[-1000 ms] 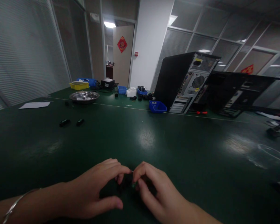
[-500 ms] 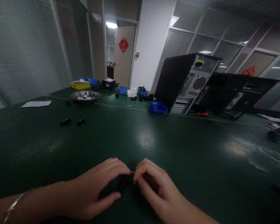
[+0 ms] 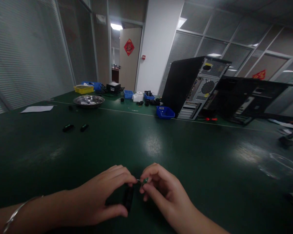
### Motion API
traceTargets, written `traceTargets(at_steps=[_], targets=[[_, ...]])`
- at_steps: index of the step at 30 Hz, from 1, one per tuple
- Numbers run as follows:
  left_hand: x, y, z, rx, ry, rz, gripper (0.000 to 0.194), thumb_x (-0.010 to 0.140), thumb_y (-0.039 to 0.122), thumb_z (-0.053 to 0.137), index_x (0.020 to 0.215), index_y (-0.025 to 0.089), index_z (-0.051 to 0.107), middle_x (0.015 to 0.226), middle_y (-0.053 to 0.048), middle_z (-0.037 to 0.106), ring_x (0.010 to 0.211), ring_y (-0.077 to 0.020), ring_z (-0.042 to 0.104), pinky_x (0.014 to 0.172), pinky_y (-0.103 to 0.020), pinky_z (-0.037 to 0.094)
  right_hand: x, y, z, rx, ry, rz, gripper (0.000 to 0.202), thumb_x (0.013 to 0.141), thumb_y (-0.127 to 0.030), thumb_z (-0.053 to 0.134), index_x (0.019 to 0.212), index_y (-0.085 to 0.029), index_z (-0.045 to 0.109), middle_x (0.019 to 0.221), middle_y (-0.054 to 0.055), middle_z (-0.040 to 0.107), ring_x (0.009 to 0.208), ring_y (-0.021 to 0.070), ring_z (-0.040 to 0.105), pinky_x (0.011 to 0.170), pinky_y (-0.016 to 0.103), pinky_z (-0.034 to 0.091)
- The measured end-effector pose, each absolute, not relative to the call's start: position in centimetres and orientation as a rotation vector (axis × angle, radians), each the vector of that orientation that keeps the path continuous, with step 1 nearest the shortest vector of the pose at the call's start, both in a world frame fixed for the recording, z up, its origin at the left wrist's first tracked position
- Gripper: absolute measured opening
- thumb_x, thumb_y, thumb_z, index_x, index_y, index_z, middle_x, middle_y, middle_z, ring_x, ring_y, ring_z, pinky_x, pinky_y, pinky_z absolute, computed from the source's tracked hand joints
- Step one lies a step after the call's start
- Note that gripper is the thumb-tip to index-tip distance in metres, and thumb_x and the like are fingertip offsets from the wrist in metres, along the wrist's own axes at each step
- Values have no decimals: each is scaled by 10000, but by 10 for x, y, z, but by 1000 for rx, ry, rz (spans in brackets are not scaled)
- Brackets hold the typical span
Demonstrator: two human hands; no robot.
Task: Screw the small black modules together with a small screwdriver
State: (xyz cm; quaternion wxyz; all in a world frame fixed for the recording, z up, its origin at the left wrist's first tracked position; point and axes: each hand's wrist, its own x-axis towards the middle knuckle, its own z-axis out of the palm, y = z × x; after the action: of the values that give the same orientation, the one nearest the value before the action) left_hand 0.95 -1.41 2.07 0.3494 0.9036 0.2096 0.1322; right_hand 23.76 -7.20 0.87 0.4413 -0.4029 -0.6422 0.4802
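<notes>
Between the thumb and fingers of my left hand (image 3: 107,191) is a small black casing (image 3: 128,198), held upright just above or on the green table. My right hand (image 3: 161,191) pinches a tiny green circuit board (image 3: 145,181) between thumb and index finger. A short thin pale piece, perhaps a wire, spans the small gap between the fingertips of both hands. Further off to the left lie two small black parts with green tops, one black part (image 3: 68,127) beside another black part (image 3: 84,127).
A steel bowl (image 3: 89,105), white paper (image 3: 37,109) and a yellow tray (image 3: 83,89) lie back left. A blue bin (image 3: 165,116) stands by a black computer tower (image 3: 183,84). On the right is a clear plastic container (image 3: 278,167).
My right thumb and fingers have turned up slightly, so the green circuit board shows more plainly. The black casing in my left hand stands more upright.
</notes>
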Motion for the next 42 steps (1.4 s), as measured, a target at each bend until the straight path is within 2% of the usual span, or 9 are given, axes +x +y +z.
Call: traceTargets(at_steps=[4, 9, 13, 18, 24, 29, 33, 42], targets=[[7, -14, 18, 2321, 541, 360, 451, 843, 207, 739, 1251, 265, 555, 1178, -66, 626, 1055, -260, 600, 928, -375, 488, 237, -70, 7, -987, -1600, 1146, 48, 953, -204, 615, 980, -188, 652, 929, 42, 607, 708, 140, 613, 658, 277, 505], [7, -14, 15, 2315, 559, 359, 461, 835, 233, 764, 1244, 254, 552, 1170, -68, 617, 1056, -261, 594, 932, -383, 485, 236, -70, 7, -942, -1647, 1100, 187, 909, -108, 627, 1049, -216, 690, 970, 37, 592, 720, 124, 615, 668, 258, 520], [8, -15, 17, 2314, 567, 359, 420, 839, 251, 763, 1213, 250, 571, 1156, -70, 620, 1033, -258, 597, 916, -379, 492, 236, -70, 8, -932, -1680, 1082, 220, 893, -89, 621, 1059, -217, 689, 959, 38, 595, 720, 130, 629, 652, 247, 541], [11, -17, 17, 2306, 611, 372, 426, 834, 240, 757, 1215, 245, 567, 1148, -61, 621, 1030, -262, 594, 936, -395, 483, 237, -72, 9, -996, -1887, 852, 190, 887, -73, 605, 1024, -183, 678, 880, 46, 644, 756, 159, 641, 683, 257, 525], [14, -18, 16, 2291, 664, 343, 458, 821, 243, 781, 1219, 230, 555, 1168, -61, 616, 1072, -270, 577, 984, -412, 453, 237, -73, 12, -978, -1937, 798, 180, 918, -92, 555, 1002, -160, 698, 865, 66, 670, 732, 158, 642, 661, 257, 513], [14, -19, 17, 2285, 665, 348, 444, 833, 235, 753, 1228, 214, 551, 1165, -67, 613, 1076, -271, 574, 996, -422, 445, 236, -72, 14, -1020, -1842, 871, 181, 914, -87, 563, 1000, -168, 699, 872, 55, 659, 741, 155, 638, 673, 260, 514], [15, -18, 15, 2288, 660, 358, 389, 821, 225, 748, 1170, 224, 574, 1124, -57, 613, 1031, -265, 580, 946, -405, 470, 235, -73, 11, -1047, -1789, 970, 181, 876, -80, 616, 1006, -180, 692, 894, 42, 639, 761, 156, 629, 684, 259, 521], [15, -19, 12, 2309, 638, 376, 420, 833, 251, 756, 1197, 223, 549, 1136, -61, 610, 1046, -269, 569, 947, -406, 452, 231, -75, 7, -1083, -1787, 1023, 182, 812, -52, 606, 942, -178, 627, 872, 33, 629, 734, 155, 613, 655, 255, 517]])
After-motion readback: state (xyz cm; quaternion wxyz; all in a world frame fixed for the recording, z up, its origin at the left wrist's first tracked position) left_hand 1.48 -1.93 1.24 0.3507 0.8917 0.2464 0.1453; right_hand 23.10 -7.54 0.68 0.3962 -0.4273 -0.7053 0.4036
